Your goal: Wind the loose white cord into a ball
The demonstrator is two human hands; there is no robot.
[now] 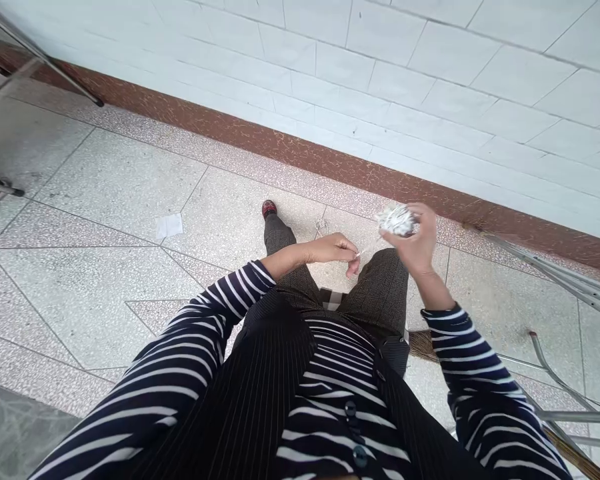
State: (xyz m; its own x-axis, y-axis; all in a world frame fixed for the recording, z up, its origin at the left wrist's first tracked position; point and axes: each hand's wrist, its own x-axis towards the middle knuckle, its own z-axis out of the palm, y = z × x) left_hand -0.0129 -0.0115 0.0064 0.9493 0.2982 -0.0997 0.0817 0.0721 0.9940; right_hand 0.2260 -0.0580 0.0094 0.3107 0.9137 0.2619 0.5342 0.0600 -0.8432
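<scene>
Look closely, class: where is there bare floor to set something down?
Bare floor lies between the white paper and the upper-left metal legs. It is crowded lower right, with metal tubing and bristles, and around the left hand and the right hand, which holds a white string bundle.

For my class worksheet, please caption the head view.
Right grip holds a white string bundle; left grip pinches a strand.

The left arm [205, 320] stretched from the lower left to near the centre, the left hand [334, 249] closed in a pinch. The right arm [473, 367] slanted up from the lower right, the right hand [421, 243] curled in a grip.
</scene>
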